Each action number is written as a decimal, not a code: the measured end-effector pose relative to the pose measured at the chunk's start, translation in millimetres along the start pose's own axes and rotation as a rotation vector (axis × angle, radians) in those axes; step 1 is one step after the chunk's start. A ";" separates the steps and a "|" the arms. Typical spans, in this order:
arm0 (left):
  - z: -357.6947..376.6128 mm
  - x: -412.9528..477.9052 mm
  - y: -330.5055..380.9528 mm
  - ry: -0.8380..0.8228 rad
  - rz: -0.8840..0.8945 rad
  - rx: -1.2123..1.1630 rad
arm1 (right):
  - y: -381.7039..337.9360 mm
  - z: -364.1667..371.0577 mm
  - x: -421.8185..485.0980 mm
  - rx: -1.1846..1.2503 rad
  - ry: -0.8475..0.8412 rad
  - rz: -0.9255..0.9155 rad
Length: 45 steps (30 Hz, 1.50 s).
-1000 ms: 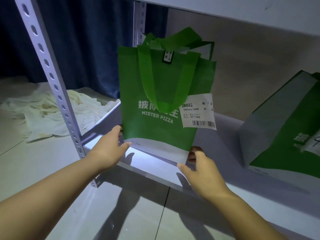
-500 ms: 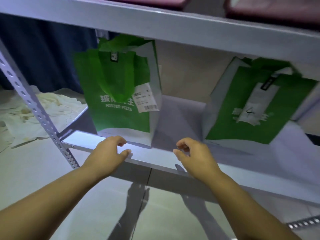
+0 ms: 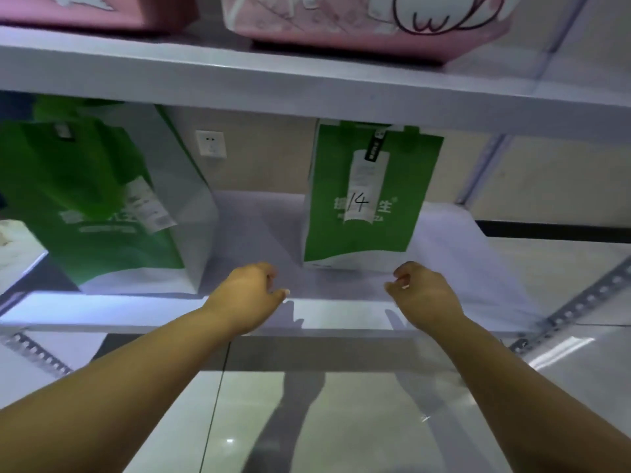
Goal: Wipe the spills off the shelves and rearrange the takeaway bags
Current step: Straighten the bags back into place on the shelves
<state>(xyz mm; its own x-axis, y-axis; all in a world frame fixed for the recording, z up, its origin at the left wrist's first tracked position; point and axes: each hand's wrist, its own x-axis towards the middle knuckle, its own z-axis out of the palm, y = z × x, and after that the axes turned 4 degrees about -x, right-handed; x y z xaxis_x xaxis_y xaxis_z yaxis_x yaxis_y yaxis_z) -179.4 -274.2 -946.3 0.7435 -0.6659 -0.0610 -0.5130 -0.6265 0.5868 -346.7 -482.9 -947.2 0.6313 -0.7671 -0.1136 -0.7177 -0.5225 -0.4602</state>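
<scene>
Two green takeaway bags stand upright on the white lower shelf [image 3: 341, 315]. The left green bag [image 3: 92, 206] carries a printed label. A paper slip marked 14 hangs on the right green bag [image 3: 368, 199]. My left hand [image 3: 244, 295] hovers over the shelf's front edge, between the two bags, with its fingers loosely curled and nothing in them. Just in front of the right bag's lower right corner is my right hand [image 3: 423, 295], curled the same way and holding nothing. Neither hand touches a bag.
Above, a second white shelf [image 3: 307, 83] carries two pink bags [image 3: 368, 22]. A wall socket [image 3: 210, 144] shows behind the gap between the green bags. Perforated metal uprights [image 3: 573, 312] frame the shelf. Glossy floor tiles lie below, and a crumpled white cloth [image 3: 13, 244] at far left.
My hands let go of the left green bag after setting it on the shelf and moved right. The view swung up and right, bringing the second green bag and the pink bags into sight.
</scene>
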 end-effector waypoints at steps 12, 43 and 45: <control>43.1 95.4 23.2 -0.050 0.110 -0.056 | 26.3 12.8 84.6 0.041 0.046 0.124; 3.5 0.8 -52.4 0.089 -0.036 -0.284 | -36.7 66.2 -6.9 0.374 -0.018 -0.038; 2.7 -0.7 -56.7 0.080 -0.045 -0.285 | -38.1 67.9 -7.1 0.373 -0.038 -0.028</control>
<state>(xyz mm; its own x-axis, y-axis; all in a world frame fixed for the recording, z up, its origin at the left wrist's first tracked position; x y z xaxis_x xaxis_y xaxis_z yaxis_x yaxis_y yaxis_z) -152.1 -239.3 -981.7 0.7997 -0.5993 -0.0351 -0.3460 -0.5079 0.7888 -303.9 -432.2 -988.6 0.6642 -0.7369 -0.1257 -0.5483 -0.3659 -0.7520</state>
